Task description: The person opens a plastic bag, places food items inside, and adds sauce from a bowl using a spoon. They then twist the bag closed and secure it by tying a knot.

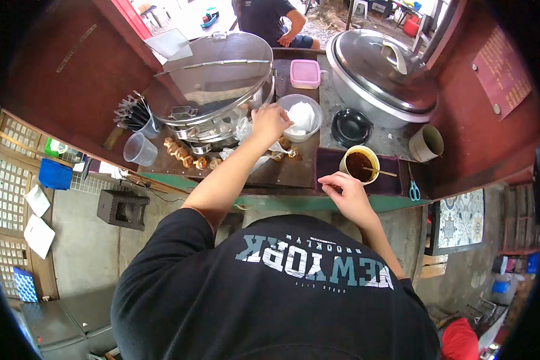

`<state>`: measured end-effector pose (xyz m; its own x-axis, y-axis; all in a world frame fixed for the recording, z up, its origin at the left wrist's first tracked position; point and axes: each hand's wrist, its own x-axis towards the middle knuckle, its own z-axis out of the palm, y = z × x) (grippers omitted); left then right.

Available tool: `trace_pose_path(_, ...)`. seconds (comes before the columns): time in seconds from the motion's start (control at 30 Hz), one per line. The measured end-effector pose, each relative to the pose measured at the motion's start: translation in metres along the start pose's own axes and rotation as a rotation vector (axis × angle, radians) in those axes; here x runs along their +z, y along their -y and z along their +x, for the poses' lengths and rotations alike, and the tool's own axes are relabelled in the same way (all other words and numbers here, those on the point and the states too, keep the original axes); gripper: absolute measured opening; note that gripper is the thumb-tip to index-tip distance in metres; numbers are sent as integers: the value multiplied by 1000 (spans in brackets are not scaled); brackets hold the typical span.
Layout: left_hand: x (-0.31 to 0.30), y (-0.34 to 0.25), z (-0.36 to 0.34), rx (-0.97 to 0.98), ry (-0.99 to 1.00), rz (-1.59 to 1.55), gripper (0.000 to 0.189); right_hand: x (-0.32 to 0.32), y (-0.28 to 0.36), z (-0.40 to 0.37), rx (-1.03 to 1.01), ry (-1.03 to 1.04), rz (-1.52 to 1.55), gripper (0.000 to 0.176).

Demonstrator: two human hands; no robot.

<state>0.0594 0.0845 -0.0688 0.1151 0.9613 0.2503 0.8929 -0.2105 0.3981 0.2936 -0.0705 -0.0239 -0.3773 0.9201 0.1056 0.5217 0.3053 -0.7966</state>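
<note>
My left hand (270, 122) reaches over the counter and closes on a clear plastic bag (244, 129) beside a clear bowl (313, 105) that holds something white. Under that hand lie skewers of brown fried balls (189, 157), with more at the bag's edge. My right hand (345, 191) rests with curled fingers on the counter's front edge (282, 203); nothing shows in it. Just beyond it stands a yellow cup of dark sauce (359, 163) with a stick in it.
A big steel pot with a tilted lid (219, 78) stands at the back left, a lidded cooker (381, 72) at the back right. A pink box (305, 73), black lid (350, 127), paper cup (426, 143), plastic cup (139, 149) and scissors (414, 191) lie around. Another person (269, 19) sits beyond the stall.
</note>
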Motion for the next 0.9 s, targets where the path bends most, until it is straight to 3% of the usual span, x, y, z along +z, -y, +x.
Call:
trace_pose_path(0.13,4,5,-4,19,-114,-156,16,2,-1,2,5,-37,21,15)
trace_pose_path(0.23,1,0,-7,-178,-48,-550,17,1,2,4,35,-68,37,14)
trace_pose_path(0.37,-7,-4,-11,-6,-55,-330,18,1,4,7,47,-100,49,13)
trace_pose_path(0.53,-21,-10,-23,287,-306,-38,17,5,2,11,26,-116,71,13)
trace_pose_path(0.63,-31,-11,-27,515,-383,-67,18,7,-1,11,32,-125,95,13)
trace_pose_path(0.73,-38,-12,-36,551,-289,-378,21,11,-6,11,68,-71,187,13)
trace_pose_path(0.83,-56,-27,-64,390,-124,-338,26,21,-18,12,204,96,471,24)
trace_pose_path(0.9,-64,-42,-83,381,-157,-342,26,20,-11,13,325,226,858,31)
